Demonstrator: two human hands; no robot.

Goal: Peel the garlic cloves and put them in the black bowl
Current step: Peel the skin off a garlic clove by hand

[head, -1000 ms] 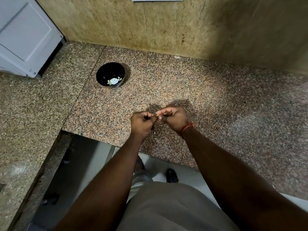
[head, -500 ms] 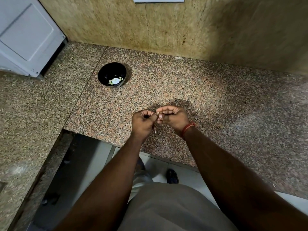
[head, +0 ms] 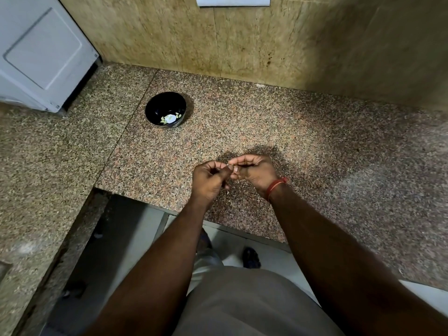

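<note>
Both sets of fingertips meet over the front edge of the granite counter (head: 303,132), pinched together on one small garlic clove (head: 230,167) that shows only as a pale speck between them. The left hand (head: 209,181) is curled tight, thumb against forefinger on the clove; the right hand (head: 255,172), a red thread (head: 276,186) at its wrist, curls its fingers over it from the other side. The black bowl (head: 165,109) stands well apart, toward the counter's back left, near the seam between slabs, with pale peeled cloves (head: 169,118) lying inside. Bare granite spreads between hands and bowl and out to the right. A white appliance (head: 43,52) fills the far left corner.
</note>
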